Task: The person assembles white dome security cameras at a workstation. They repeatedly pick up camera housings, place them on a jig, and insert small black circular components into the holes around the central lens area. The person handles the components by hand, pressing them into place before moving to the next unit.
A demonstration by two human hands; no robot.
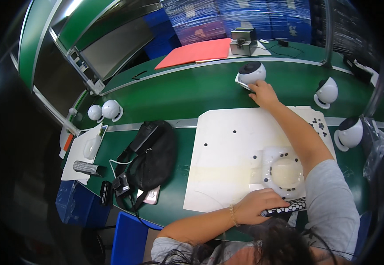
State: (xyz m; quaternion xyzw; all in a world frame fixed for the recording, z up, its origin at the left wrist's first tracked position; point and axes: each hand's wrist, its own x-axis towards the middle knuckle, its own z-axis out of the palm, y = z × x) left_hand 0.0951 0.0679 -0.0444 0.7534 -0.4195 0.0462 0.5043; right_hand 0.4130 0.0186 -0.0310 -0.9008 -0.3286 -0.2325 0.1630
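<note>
My right hand (262,93) reaches far across the green belt (192,92) and touches a white dome camera (252,72) with a dark lens, fingers curled on its base; whether it grips is unclear. My left hand (256,206) lies near my body at the front of the white work board (227,150), closed around a black object with white dots (287,207). A round translucent fixture (284,170) sits on the board just beyond that hand.
More white dome cameras stand at the right (327,92), far right (349,132) and left (105,110). A black bag (152,154) lies left of the board. A red sheet (196,52) and a grey metal device (243,42) are at the back.
</note>
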